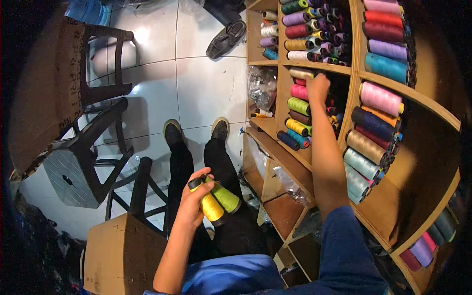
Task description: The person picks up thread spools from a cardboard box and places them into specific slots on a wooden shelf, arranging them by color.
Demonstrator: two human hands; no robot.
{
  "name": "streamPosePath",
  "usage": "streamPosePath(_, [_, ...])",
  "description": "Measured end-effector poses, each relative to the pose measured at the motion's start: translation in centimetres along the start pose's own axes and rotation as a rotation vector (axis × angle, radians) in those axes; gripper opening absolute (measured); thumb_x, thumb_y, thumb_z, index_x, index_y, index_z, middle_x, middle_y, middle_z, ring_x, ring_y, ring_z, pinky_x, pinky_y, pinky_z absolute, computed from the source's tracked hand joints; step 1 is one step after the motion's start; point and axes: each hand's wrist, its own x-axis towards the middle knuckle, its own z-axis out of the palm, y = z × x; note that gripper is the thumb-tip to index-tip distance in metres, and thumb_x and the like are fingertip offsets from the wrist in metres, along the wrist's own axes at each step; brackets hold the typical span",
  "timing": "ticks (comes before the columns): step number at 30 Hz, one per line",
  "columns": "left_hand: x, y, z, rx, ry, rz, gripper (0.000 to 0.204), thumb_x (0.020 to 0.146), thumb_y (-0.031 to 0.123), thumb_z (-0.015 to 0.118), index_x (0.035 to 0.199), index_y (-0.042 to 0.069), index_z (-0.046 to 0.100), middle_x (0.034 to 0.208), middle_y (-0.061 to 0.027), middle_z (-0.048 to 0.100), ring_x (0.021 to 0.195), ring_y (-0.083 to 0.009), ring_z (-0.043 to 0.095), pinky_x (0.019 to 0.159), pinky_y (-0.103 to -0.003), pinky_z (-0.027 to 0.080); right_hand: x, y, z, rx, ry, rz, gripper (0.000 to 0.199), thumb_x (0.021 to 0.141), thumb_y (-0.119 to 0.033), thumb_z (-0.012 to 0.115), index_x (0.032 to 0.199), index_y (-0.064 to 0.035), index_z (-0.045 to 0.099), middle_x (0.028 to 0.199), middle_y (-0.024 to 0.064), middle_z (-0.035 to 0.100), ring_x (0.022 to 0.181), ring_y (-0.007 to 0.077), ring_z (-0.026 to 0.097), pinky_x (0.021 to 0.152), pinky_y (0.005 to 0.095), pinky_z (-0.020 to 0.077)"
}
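Note:
My left hand point(191, 200) is closed around two thread spools held side by side over my legs. One is a yellow spool point(211, 207) with a black top, the other a lime green spool point(226, 197). My right hand point(317, 88) reaches into a middle compartment of the wooden shelf point(314, 65). Its fingers close on the end of a beige spool point(298, 73) at the top of the stack; the fingertips are partly hidden. Below it lie a pink spool point(298, 92), another lime green spool point(298, 105) and a yellow spool point(296, 127).
More compartments hold spools, among them a light pink spool point(381, 97) at the right. Black stools point(73, 172) and cardboard boxes point(115, 255) stand on the left. A black shoe point(226, 39) lies on the tiled floor point(206, 88). Plastic bags point(263, 88) fill a small compartment.

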Motion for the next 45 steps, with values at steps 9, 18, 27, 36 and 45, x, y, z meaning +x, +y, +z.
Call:
streamPosePath(9, [0.8,-0.2,0.6,-0.032,-0.021,0.030,0.046,0.075,0.004,0.063,0.119,0.003,0.048,0.101,-0.0080,0.052,0.095,-0.0230,0.056,0.085,-0.035,0.045,0.3,1.2,1.7,-0.157,0.125,-0.069,0.037,0.067,-0.029,0.075,0.078,0.0041,0.062,0.083,0.0221,0.063,0.082,0.0381,0.060,0.073,0.0482,0.0453])
streamPosePath(18, [2.4,1.8,3.7,0.046,-0.138,0.127,0.057,0.069,0.001,0.058,0.124,0.004,0.045,0.106,-0.0093,0.052,0.100,-0.0250,0.054,0.090,-0.036,0.043,-14.2,-3.9,-3.2,0.951,-0.866,-0.219,0.041,0.074,-0.021,0.071,0.108,-0.0031,0.057,0.096,0.0096,0.061,0.079,0.0172,0.060,0.068,0.0300,0.0482])
streamPosePath(27, [3.9,2.7,7.6,0.382,-0.300,0.265,0.090,0.064,-0.003,0.054,0.144,0.008,0.014,0.145,-0.0194,0.024,0.130,-0.0237,0.032,0.102,-0.031,0.030,-19.2,-4.4,-5.4,0.868,-0.918,-0.356,0.053,0.063,-0.012,0.073,0.112,-0.0036,0.054,0.102,0.0140,0.060,0.091,0.0234,0.060,0.080,0.0329,0.0471])
streamPosePath(36, [4.2,2.5,6.2,0.492,-0.268,0.278,0.085,0.067,0.004,0.057,0.143,0.008,0.020,0.145,-0.0187,0.025,0.135,-0.0317,0.021,0.107,-0.042,0.022,-5.7,0.6,-0.3,0.438,-0.081,-0.079,0.043,0.062,-0.016,0.076,0.096,-0.0036,0.054,0.091,0.0184,0.060,0.088,0.0361,0.058,0.075,0.0412,0.0457])
streamPosePath(45, [4.3,3.0,4.0,0.437,-0.219,0.242,0.071,0.070,0.001,0.055,0.137,0.005,0.031,0.130,-0.0183,0.045,0.120,-0.0280,0.044,0.096,-0.041,0.039,-3.1,1.5,4.0,0.084,0.196,-0.244,0.050,0.058,-0.024,0.081,0.102,-0.0084,0.061,0.107,0.0127,0.047,0.103,0.0336,0.039,0.087,0.0427,0.0344])
